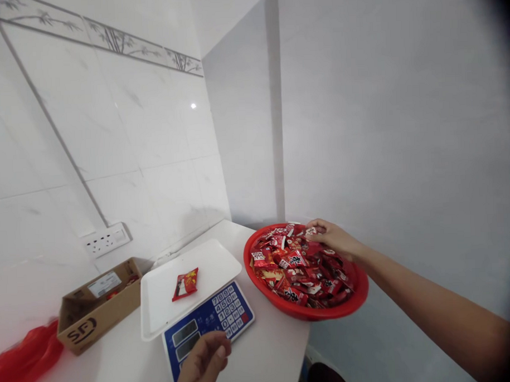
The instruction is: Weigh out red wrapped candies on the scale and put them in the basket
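Left hand [202,364], bare, palm side partly in view, over the lower edge of the scale panel [238,298]; fingers curled, thumb close to forefinger, nothing visible between, can't tell if tips meet. Panel is angled to the person, presumably so keys and displays read easily. Red bag [29,355], crumpled, off at far left of the table [264,346]; its contents can't be made out. White tray [230,257] just behind the panel, single red packet [186,284] lying flat on it, well inside the rim, probably so it can't slide off. Red basket [276,308] to the right, heaped with packets [297,262], seems to overhang the table edge, likely set there for easy right-hand reach. Right hand [334,238] at the basket's far side, thumb and fingers around a small packet at the top of the heap; clamped or just touching, can't tell. Open carton [98,324] beside the tray, some red items inside, walls presumably keeping them together. Socket [106,239] on the tiled wall [152,133] behind, plain grey wall [382,125] beyond the basket
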A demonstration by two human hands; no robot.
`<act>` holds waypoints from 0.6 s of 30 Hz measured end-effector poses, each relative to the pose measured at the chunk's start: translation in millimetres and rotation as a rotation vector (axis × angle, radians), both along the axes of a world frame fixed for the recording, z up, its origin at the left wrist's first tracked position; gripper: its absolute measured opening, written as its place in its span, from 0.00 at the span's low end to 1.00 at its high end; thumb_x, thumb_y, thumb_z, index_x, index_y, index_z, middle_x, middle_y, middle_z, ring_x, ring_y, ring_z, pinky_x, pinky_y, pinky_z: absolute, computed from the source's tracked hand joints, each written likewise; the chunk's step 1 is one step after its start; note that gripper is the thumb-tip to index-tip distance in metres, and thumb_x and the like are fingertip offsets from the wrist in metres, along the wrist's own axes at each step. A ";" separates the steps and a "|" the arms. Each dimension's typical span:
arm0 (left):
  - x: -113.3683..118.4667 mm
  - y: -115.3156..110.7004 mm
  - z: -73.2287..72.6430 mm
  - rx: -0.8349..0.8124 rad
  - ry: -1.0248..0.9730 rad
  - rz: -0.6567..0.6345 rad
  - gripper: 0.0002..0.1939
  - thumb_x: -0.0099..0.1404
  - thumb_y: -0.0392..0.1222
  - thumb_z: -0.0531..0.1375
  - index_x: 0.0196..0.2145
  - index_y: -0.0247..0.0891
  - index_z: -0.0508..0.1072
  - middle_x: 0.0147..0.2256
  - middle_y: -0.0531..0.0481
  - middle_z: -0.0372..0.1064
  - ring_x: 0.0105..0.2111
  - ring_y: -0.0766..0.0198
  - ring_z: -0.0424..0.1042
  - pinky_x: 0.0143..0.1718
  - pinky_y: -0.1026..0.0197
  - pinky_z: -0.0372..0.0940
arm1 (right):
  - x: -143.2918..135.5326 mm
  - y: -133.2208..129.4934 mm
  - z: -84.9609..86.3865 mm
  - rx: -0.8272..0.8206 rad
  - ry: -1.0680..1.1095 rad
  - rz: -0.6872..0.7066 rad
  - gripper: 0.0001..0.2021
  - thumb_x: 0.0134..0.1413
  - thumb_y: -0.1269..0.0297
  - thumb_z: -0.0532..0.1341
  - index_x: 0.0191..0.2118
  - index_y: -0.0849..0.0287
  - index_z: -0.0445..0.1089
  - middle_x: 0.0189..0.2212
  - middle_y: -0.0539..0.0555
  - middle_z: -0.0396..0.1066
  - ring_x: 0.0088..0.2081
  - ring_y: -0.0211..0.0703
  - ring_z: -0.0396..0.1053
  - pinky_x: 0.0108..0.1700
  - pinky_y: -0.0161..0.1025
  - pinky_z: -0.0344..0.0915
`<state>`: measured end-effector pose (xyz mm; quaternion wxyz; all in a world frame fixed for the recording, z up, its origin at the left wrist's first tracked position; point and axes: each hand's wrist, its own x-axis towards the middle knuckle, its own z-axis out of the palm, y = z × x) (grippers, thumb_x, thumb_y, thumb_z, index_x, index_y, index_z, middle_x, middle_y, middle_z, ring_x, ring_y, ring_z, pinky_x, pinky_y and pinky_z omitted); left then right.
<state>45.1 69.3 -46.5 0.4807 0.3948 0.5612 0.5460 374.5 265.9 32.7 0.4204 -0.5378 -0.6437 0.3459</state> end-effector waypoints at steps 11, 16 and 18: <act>56.0 6.0 43.1 -0.042 -0.693 -0.208 0.22 0.57 0.49 0.60 0.49 0.46 0.63 0.45 0.46 0.68 0.41 0.59 0.71 0.38 0.54 0.67 | -146.8 -109.1 9.4 -0.275 0.065 0.853 0.22 0.41 0.67 0.62 0.47 0.53 0.64 0.39 0.51 0.69 0.43 0.44 0.67 0.44 0.41 0.65; 38.1 4.9 27.7 -0.035 -0.769 0.039 0.17 0.57 0.45 0.61 0.43 0.39 0.66 0.35 0.47 0.73 0.29 0.66 0.73 0.33 0.62 0.68 | -185.8 -111.4 -8.3 -0.328 0.072 1.010 0.26 0.44 0.65 0.60 0.53 0.53 0.60 0.43 0.52 0.68 0.46 0.44 0.66 0.47 0.43 0.64; 26.0 2.3 24.9 -0.021 -0.772 0.141 0.17 0.57 0.44 0.61 0.44 0.38 0.66 0.35 0.46 0.73 0.29 0.64 0.74 0.31 0.63 0.68 | -197.5 -101.6 -14.6 -0.364 0.151 0.958 0.26 0.45 0.62 0.60 0.52 0.52 0.59 0.40 0.51 0.69 0.41 0.43 0.68 0.44 0.43 0.66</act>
